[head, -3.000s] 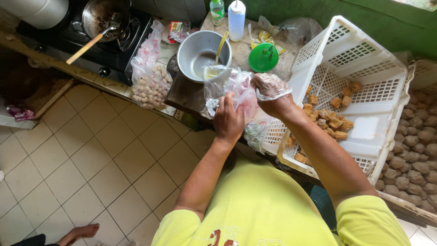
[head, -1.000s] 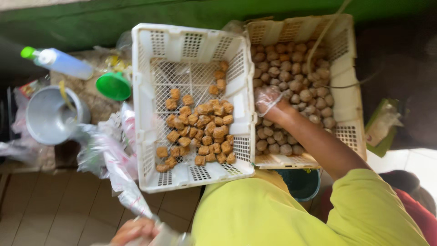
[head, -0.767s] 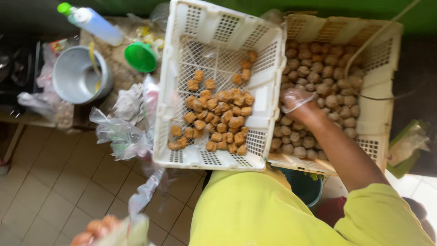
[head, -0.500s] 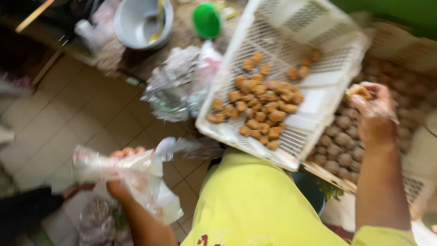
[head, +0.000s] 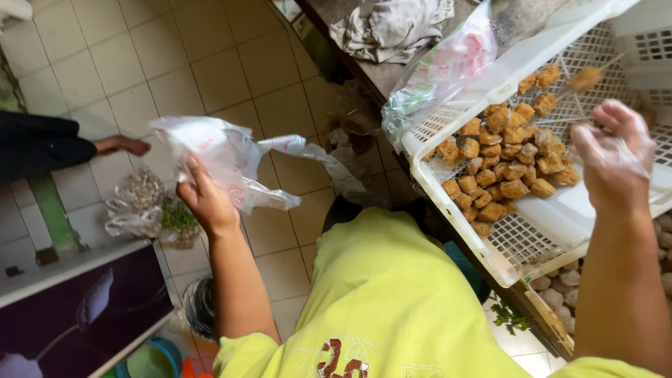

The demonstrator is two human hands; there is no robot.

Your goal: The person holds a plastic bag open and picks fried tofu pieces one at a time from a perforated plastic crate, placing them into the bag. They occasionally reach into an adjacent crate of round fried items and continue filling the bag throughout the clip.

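My left hand grips a white plastic bag and holds it out to the left over the tiled floor. My right hand, in a thin clear glove, hovers with fingers spread above a white plastic crate. The crate holds several brown fried tofu cubes. One fried piece is blurred in the air just above my right hand.
Another person's hand in a dark sleeve reaches in from the left. Clear bags of food lie on the floor below it. A second crate of pale round balls sits under the white one. Crumpled plastic bags lie by the crate's edge.
My view has swung left and down. My left hand has carried the bag out toward the other person. My right hand has lifted from the balls to above the tofu crate and has opened.
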